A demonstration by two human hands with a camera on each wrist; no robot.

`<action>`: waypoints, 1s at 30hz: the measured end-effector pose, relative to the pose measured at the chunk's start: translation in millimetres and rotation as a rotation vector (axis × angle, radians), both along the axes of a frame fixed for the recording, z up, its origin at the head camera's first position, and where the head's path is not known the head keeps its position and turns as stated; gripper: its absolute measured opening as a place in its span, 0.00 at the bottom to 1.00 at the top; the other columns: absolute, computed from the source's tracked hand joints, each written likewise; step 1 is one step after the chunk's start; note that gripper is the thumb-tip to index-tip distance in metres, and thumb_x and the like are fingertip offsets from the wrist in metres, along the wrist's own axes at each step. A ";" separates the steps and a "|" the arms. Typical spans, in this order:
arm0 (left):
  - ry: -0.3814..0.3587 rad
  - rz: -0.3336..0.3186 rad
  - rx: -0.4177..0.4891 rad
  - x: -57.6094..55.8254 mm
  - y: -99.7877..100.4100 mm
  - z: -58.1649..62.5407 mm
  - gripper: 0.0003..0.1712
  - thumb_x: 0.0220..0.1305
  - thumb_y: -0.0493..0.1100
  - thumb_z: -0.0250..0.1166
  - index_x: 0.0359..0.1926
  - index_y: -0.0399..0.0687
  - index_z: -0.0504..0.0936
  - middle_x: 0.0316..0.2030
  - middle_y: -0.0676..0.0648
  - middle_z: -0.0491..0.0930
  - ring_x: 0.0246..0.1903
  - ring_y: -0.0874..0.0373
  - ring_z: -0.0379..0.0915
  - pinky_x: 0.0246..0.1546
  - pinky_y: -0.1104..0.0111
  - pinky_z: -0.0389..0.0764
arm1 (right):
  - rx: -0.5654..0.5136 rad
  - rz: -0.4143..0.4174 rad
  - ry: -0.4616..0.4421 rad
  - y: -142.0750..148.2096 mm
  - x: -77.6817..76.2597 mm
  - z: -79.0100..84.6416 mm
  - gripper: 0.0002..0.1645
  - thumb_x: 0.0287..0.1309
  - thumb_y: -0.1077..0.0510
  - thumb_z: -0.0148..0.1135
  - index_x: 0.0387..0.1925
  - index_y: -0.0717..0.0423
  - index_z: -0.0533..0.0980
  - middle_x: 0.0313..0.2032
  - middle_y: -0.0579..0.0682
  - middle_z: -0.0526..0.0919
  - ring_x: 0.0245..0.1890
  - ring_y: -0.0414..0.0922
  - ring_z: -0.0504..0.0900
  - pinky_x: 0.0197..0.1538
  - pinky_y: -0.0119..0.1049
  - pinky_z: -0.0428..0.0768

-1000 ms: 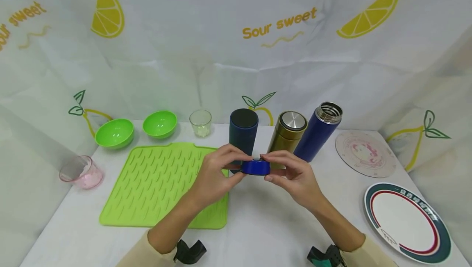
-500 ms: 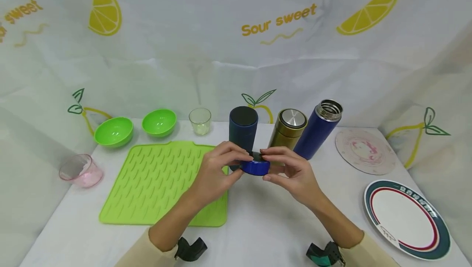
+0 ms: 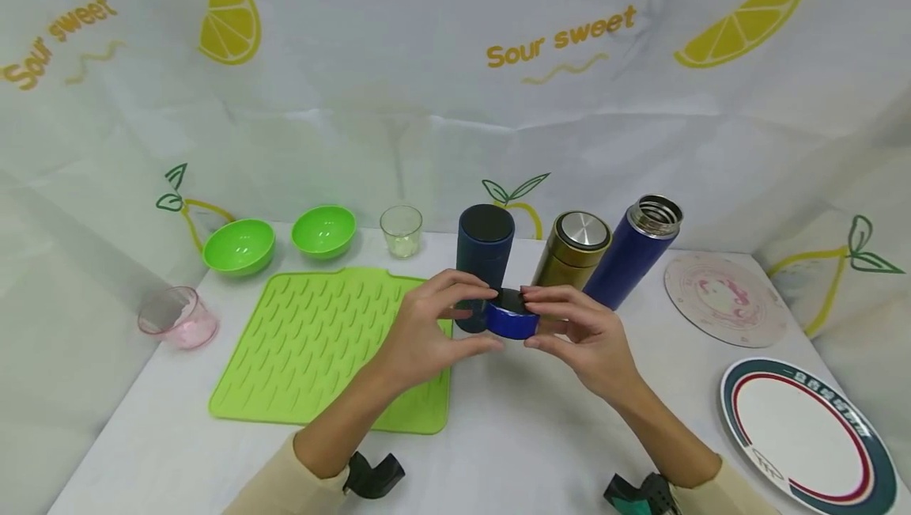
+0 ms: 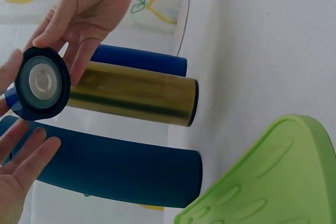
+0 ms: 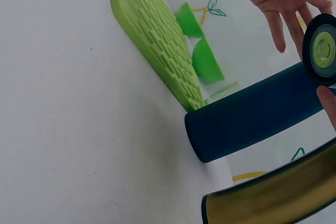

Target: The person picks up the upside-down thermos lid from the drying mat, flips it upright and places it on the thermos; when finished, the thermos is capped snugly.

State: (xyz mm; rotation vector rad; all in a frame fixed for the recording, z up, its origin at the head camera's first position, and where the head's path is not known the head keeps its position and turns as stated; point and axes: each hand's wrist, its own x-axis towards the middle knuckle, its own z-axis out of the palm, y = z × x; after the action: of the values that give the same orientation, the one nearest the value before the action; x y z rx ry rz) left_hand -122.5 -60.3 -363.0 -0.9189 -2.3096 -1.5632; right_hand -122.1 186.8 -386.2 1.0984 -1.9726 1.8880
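In the head view a blue bottle lid (image 3: 512, 320) with a black top is up between my hands. My right hand (image 3: 585, 338) pinches it, fingers on top and thumb below. My left hand (image 3: 431, 331) has its index fingertip at the lid's left edge; its thumb is straight and apart from the lid. The lid's underside (image 4: 44, 82), with a round pale seal, shows in the left wrist view. Behind the hands stand a dark blue bottle (image 3: 484, 250), a gold bottle (image 3: 569, 258) with a steel-topped lid, and a lidless blue bottle (image 3: 629, 258) with a threaded steel neck.
A green ridged mat (image 3: 320, 349) lies at the left. Two green bowls (image 3: 239, 249), a clear glass (image 3: 402, 232) and a tilted pink glass (image 3: 187, 323) stand beyond and beside it. A pink round mat (image 3: 726, 299) and a rimmed plate (image 3: 804, 428) lie at the right.
The lid has tilted so that more of its black top shows. My left thumb has come off it, while my right hand keeps its pinch. The head view has shifted slightly.
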 end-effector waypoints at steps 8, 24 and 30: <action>-0.144 -0.019 0.005 -0.5 3.1 2.3 0.28 0.48 0.44 0.83 0.52 0.44 0.88 0.52 0.44 0.88 0.48 0.54 0.87 0.44 0.73 0.88 | -0.016 0.056 0.043 -0.3 0.4 -3.2 0.25 0.49 0.80 0.69 0.52 0.70 0.82 0.59 0.49 0.82 0.65 0.43 0.80 0.55 0.33 0.86; -0.046 -0.050 0.044 -2.2 -0.4 1.5 0.26 0.44 0.36 0.84 0.48 0.41 0.88 0.57 0.43 0.85 0.56 0.50 0.84 0.47 0.70 0.88 | 0.006 0.037 -0.017 -0.7 -3.6 2.1 0.25 0.45 0.81 0.71 0.49 0.69 0.83 0.63 0.46 0.79 0.63 0.41 0.80 0.55 0.35 0.87; 0.010 -0.081 -0.011 -2.7 0.5 -1.3 0.26 0.47 0.36 0.82 0.50 0.40 0.86 0.60 0.42 0.83 0.59 0.48 0.82 0.51 0.73 0.86 | 0.037 -0.003 -0.058 0.1 -1.7 3.6 0.24 0.43 0.80 0.73 0.46 0.70 0.84 0.62 0.41 0.81 0.61 0.39 0.82 0.53 0.33 0.87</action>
State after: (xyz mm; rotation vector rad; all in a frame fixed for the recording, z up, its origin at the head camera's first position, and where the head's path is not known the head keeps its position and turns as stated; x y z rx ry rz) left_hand -125.1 -59.8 -364.3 -1.0332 -2.3033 -1.5748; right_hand -123.7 186.9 -382.6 1.0617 -2.0467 1.9098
